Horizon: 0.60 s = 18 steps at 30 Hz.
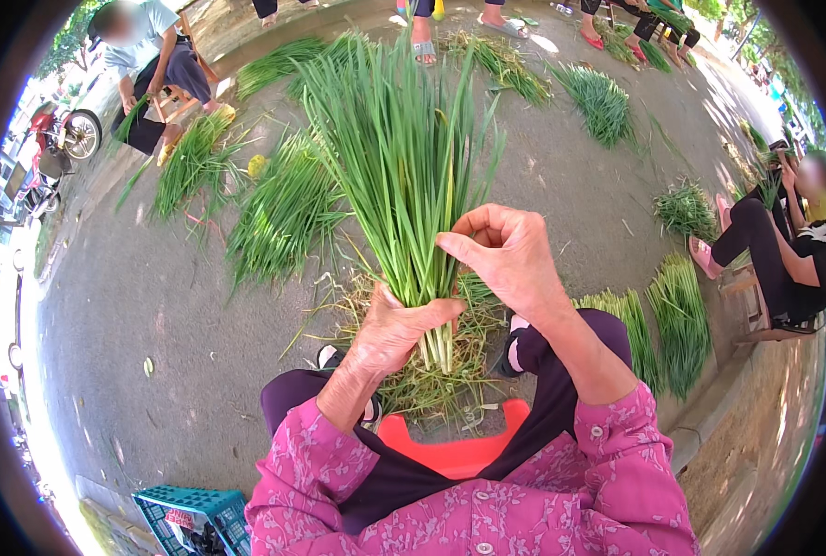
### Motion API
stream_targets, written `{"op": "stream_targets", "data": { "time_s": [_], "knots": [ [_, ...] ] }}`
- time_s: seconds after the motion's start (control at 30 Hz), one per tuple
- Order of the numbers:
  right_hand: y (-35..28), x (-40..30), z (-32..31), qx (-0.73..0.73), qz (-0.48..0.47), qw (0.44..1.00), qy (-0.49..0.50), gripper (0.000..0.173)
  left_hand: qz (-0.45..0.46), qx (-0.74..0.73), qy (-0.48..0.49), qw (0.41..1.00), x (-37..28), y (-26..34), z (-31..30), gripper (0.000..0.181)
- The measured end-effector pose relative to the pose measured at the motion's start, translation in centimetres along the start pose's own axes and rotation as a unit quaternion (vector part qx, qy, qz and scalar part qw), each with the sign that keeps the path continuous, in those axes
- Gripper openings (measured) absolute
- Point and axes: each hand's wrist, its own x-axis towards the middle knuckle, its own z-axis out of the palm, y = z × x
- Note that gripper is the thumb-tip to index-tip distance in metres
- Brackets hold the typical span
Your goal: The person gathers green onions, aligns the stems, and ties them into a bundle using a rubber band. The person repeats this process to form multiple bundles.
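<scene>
Wrapped around the pale lower stems of a bunch of green garlic chives (406, 174), my left hand (392, 326) keeps it upright, leaves fanning away from me. My right hand (510, 254) is at the bunch's right side, thumb and forefinger pinched together against the outer leaves. Whether a single blade is between those fingertips is too small to tell. Below the bunch, a heap of loose, partly yellowed trimmings (427, 389) lies on the pavement between my feet.
A red plastic stool (455, 448) is under me. Chive piles lie ahead-left (284, 208) and neat bundles (678, 323) to my right. A teal crate (190, 497) stands at lower left. Seated people (156, 69) work around, with a parked red motorcycle (51, 139) beyond.
</scene>
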Motion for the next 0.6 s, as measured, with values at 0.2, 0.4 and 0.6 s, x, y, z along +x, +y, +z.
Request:
{"op": "stream_targets", "data": {
  "time_s": [0.2, 0.4, 0.6],
  "knots": [
    [-0.6, -0.1, -0.1, 0.109, 0.090, 0.990, 0.006, 0.009, 0.001, 0.023, -0.002, 1.000, 0.0, 0.2, 0.1, 0.027],
    [-0.6, -0.5, -0.3, 0.247, 0.091, 0.965, -0.002, 0.008, -0.022, -0.022, -0.028, 0.999, 0.2, 0.2, -0.9, 0.046],
    [-0.4, -0.5, -0.5, 0.245, 0.075, 0.967, 0.006, 0.005, -0.017, -0.030, -0.036, 0.999, -0.3, 0.4, -0.8, 0.043]
  ]
}}
